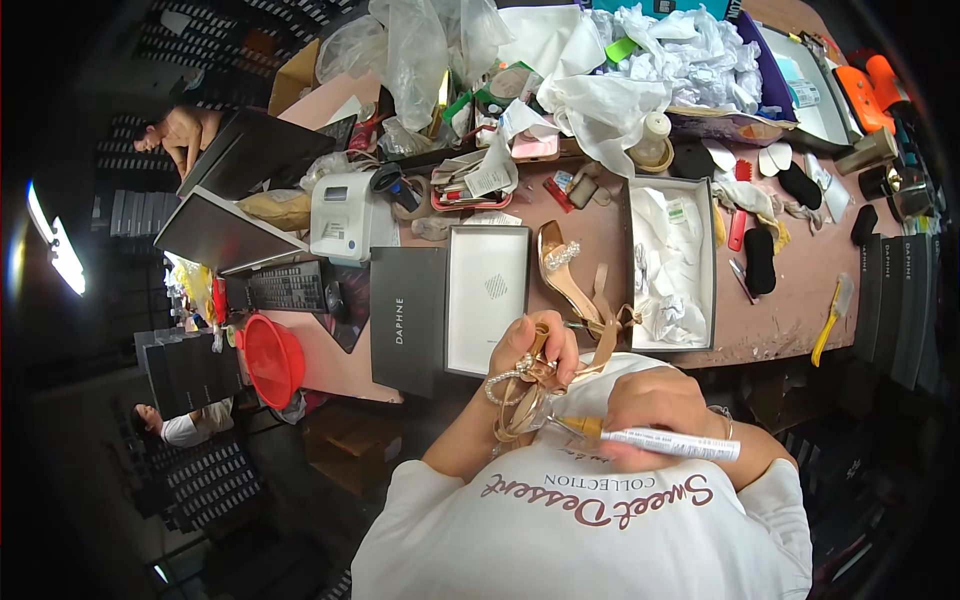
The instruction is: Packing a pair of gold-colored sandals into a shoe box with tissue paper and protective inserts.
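Observation:
My left hand (530, 350) grips a gold strappy high-heeled sandal (525, 395) with a beaded strap, held close to my chest. In my right hand (655, 405) is a white marker pen (665, 442) with a gold tip, the tip touching the sandal. The matching gold sandal (570, 275) lies on the pink table (790, 300) just beyond my hands. Left of it lies an open shoe-box lid (487, 295), and right of it an open box (670, 262) full of white tissue paper.
A dark closed box (408, 315), a white label printer (340, 215), a keyboard (287, 287) and a red bowl (272, 358) sit to the left. Crumpled paper and plastic bags (640, 60) pile at the back. Black insoles, tools and a yellow brush (830, 320) lie right. Other people are far left.

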A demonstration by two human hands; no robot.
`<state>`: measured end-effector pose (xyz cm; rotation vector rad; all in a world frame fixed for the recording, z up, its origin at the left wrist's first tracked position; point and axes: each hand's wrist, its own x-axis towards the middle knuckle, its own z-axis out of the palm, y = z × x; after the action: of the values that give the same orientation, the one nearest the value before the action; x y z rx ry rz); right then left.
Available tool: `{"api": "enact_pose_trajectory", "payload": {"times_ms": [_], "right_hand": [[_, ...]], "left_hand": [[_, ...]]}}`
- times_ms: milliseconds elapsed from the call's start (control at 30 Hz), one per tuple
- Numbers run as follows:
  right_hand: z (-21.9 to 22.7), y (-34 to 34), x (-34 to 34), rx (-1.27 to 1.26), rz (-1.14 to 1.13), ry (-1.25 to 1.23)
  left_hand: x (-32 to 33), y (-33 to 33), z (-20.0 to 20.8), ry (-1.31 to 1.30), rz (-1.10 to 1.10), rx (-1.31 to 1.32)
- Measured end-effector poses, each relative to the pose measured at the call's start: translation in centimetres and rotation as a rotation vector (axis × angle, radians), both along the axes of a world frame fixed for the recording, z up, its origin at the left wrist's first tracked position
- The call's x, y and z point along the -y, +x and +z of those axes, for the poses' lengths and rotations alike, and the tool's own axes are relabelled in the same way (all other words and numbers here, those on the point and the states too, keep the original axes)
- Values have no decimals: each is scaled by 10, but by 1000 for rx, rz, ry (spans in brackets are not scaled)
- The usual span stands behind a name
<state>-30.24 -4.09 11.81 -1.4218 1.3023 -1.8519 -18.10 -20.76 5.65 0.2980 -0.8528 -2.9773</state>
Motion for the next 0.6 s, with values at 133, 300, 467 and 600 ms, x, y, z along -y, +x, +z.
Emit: {"api": "enact_pose_trajectory", "payload": {"times_ms": [133, 300, 467, 600], "right_hand": [[4, 5, 5, -88, -31, -27], [4, 10, 11, -133, -18, -32], [3, 11, 11, -138, -20, 2], [2, 13, 13, -124, -11, 8]], "left_hand": [[0, -2, 0, 5, -2, -6], [-1, 0, 1, -9, 16, 9], [0, 1, 1, -8, 20, 13], [-1, 0, 2, -8, 26, 11]]}}
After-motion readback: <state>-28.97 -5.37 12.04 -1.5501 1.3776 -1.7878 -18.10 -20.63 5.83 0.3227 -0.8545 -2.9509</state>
